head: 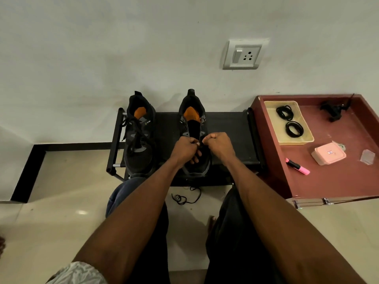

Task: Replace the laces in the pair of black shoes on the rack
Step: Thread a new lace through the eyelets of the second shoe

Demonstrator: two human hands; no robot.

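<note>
Two black shoes with orange insoles stand on a black rack (pixel 225 128), toes toward me. The left shoe (pixel 139 140) is laced, its lace loose. The right shoe (pixel 192 119) shows bare upper eyelets and an open tongue. My left hand (pixel 184 149) and my right hand (pixel 218 145) are both closed over its lower eyelets, pinching a thin black lace between them; the lace itself is barely visible. A loose black lace (pixel 185 197) lies on the floor below the rack, between my knees.
A red-brown tray table (pixel 338 181) stands to the right, holding a cream tray (pixel 305 140) with two coiled black laces (pixel 289 119), a pink box (pixel 328 155), a pink highlighter (pixel 298 166) and a black gadget (pixel 333 109). A wall socket (pixel 243 55) is above.
</note>
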